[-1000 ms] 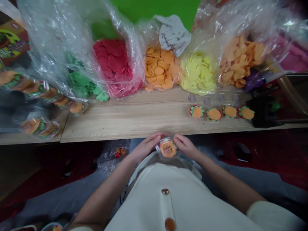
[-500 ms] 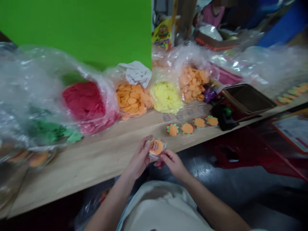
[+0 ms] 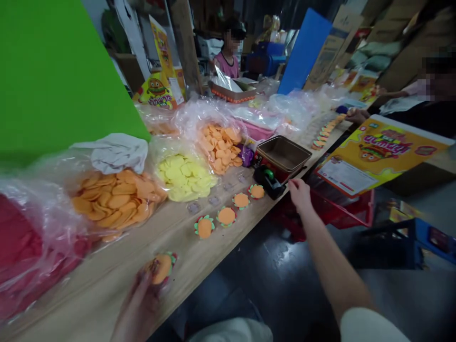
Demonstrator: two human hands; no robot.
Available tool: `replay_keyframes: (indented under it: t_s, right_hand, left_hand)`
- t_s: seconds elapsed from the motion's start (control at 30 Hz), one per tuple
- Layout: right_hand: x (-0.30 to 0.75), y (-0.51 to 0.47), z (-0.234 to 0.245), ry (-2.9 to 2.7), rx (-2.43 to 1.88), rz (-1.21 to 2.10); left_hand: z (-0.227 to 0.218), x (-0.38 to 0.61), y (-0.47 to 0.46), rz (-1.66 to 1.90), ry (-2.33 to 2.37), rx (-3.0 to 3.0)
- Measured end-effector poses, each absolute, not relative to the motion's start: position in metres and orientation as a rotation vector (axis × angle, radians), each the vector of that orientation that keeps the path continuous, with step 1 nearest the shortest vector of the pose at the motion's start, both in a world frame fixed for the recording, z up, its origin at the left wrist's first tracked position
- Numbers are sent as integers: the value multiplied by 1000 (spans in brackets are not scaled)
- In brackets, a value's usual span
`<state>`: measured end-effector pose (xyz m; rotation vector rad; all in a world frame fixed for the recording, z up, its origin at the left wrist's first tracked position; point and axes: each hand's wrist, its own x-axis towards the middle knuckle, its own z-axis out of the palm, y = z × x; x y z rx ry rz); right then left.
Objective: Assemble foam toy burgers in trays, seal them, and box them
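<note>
The blurred left hand [image 3: 137, 306], at the wooden tabletop's [image 3: 107, 285] near edge, is cropped below, hiding its grip on the wrapped orange foam burger [image 3: 161, 267]. The clear bag of red discs [image 3: 24, 247] runs off left.

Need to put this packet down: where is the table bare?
Bare wood along the table front edge, between the packet in the left hand and the row of burger stacks. Bags crowd the back.
</note>
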<state>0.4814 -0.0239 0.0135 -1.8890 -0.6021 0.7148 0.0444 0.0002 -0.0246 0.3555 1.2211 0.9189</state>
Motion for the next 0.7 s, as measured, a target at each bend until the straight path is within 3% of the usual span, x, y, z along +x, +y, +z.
replay_keyframes:
  t_s: [0.23, 0.43, 0.7]
  right_hand:
    - [545, -2, 6, -464, -1880, 987]
    - [526, -21, -19, -464, -1764, 664]
    - [482, -44, -41, -483, -1983, 264]
  left_hand:
    - [-43, 36, -1, 981, 1179, 377]
    - [-38, 37, -3, 966, 1150, 397]
    - [-26, 46, -4, 1101, 1096, 382]
